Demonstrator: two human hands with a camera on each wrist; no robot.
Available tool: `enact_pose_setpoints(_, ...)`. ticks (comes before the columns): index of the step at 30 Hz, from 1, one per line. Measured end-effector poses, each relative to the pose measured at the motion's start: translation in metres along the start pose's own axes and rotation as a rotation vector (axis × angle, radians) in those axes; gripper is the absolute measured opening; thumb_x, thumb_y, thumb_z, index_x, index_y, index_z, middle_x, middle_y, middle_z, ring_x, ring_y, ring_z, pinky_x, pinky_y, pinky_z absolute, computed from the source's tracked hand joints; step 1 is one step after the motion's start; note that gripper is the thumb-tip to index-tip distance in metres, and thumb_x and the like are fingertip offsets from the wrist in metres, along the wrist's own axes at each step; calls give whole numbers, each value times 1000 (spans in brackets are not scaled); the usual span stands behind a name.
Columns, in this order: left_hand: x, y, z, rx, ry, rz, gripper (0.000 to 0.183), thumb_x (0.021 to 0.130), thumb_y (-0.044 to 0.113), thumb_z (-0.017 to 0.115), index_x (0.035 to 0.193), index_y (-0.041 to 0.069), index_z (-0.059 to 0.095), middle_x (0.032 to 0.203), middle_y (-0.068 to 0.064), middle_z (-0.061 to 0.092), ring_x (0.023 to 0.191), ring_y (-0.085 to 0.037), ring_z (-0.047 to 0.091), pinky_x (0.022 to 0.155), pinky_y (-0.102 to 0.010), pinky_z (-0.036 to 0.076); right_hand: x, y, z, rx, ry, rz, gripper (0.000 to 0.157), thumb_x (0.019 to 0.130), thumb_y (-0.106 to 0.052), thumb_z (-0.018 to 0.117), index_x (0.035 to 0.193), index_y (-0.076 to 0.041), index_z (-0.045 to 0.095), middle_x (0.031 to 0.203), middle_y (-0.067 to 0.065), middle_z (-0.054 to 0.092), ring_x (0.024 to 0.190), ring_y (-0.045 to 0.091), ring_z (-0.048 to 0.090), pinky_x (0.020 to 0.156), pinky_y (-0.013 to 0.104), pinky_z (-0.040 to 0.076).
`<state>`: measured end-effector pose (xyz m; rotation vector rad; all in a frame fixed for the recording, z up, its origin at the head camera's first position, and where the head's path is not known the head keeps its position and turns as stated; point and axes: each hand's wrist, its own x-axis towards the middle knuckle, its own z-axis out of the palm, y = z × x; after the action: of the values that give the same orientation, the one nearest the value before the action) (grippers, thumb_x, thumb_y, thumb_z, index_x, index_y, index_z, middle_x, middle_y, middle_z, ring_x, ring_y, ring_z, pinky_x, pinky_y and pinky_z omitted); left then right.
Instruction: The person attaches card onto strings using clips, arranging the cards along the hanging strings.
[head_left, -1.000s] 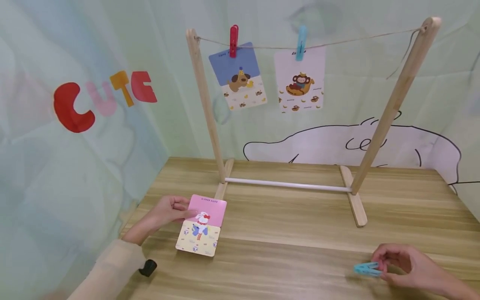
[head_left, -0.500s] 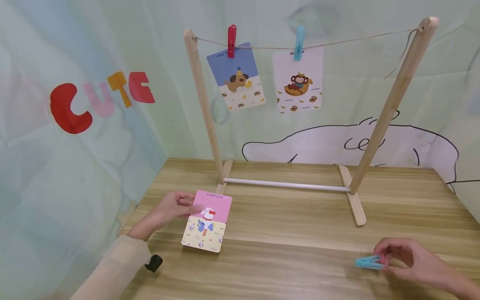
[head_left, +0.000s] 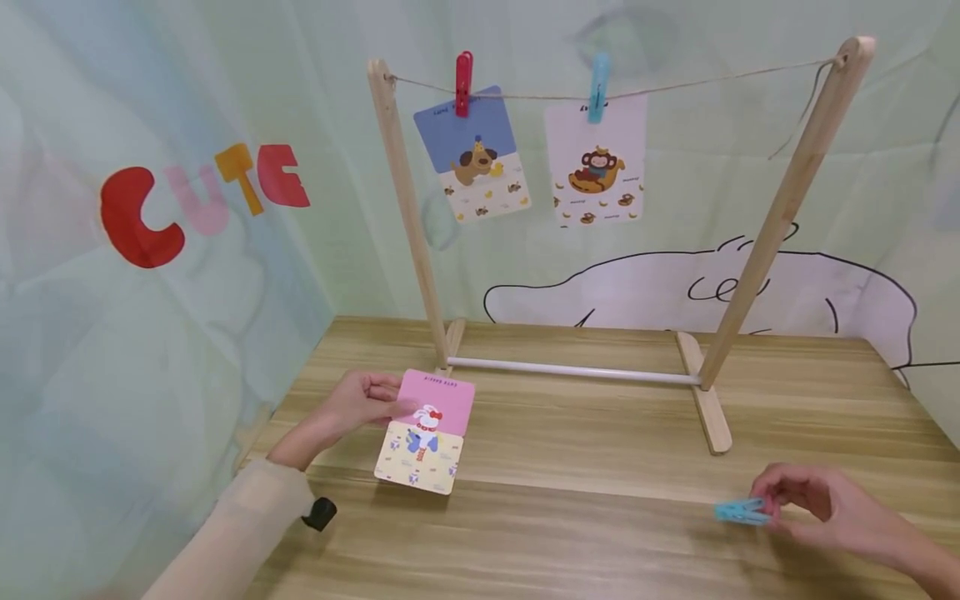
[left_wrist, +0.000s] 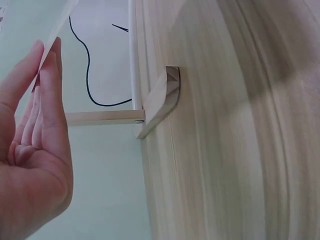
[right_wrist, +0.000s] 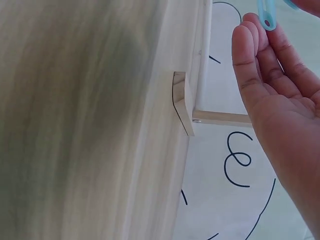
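Observation:
My left hand (head_left: 360,407) pinches a pink and yellow rabbit card (head_left: 442,467) by its left edge, thumb in front and fingers behind. In the left wrist view the card (left_wrist: 61,20) shows edge-on between thumb and fingers. At the lower right, my right hand (head_left: 825,512) pinches a light blue clothespin (head_left: 741,512) by its handle ends, its tip pointing left. Part of the clothespin (right_wrist: 267,12) shows at the top of the right wrist view. On the string (head_left: 690,82) hang a dog card (head_left: 480,187) under a red clothespin (head_left: 464,83) and a monkey card (head_left: 596,196) under another blue clothespin (head_left: 598,87).
A wooden frame with a left post (head_left: 408,208), a right post (head_left: 787,208) and a white crossbar (head_left: 577,369) stands on the wooden table (head_left: 585,533). Its right foot (head_left: 707,400) reaches forward. Behind is a printed curtain (head_left: 360,233) with coloured letters.
My left hand has carried the rabbit card to the right and farther from me. My right hand, with the blue clothespin, has shifted slightly away from me. The hanging cards stay in place.

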<state>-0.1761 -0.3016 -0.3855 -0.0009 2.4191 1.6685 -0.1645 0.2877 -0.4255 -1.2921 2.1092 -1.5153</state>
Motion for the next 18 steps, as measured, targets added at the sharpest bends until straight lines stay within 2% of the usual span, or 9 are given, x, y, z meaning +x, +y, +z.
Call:
enact_pose_setpoints(5,4,5,2,15,8,7,53,75,22,77,116,-5,57,93,-14,69,80,-23,67,72,-37,55,2,-4,-3,-15,21,25,34,74,20,62,101,0,57,92,8,60,80,18,58,72,23,51)
enact_pose_setpoints(10,6,13,6,10,6,8,52,76,19,77,115,-8,56,93,-15,68,80,-23,67,73,-38,55,5,-2,-10,23,14,-54,39,72,27,57,103,5,56,96,12,59,84,16,58,74,21,50)
enact_pose_setpoints(18,10,22,10,-6,-12,22,49,76,16,76,114,-7,57,93,-15,68,80,-23,67,72,-36,55,9,-3,-18,6,22,-75,41,69,29,57,103,6,57,96,13,59,84,16,58,74,20,50)
